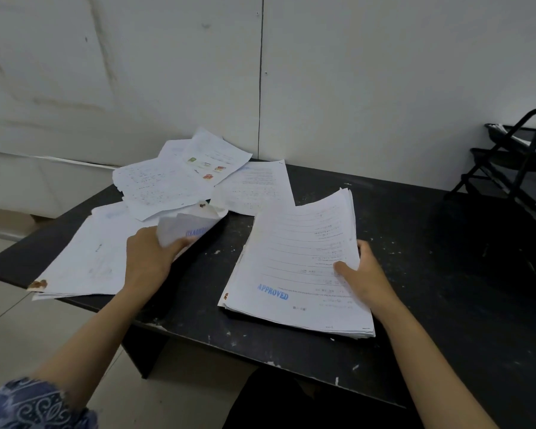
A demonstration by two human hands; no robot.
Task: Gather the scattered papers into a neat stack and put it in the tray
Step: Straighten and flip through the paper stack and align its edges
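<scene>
Now our left hand [150, 258] pinches a curled sheet [189, 226] left of centre; our right hand [364, 274] clamps the stack [294, 274], just rightward.

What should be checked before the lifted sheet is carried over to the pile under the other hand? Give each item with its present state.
1. Left hand has a firm hold on the curled sheet: ok, fingers are closed on it and its edge is raised.
2. Right hand steadies the gathered stack: ok, thumb on top, fingers at the edge.
3. Stack edges squared: not ok, the sheets fan out at the near right corner.
4. Path between sheet and stack free: ok, only bare black table lies there.
5. All papers gathered: not ok, loose sheets remain at the far left.
6. Room in the black tray rack: cannot tell, it is cut off at the frame edge.
</scene>
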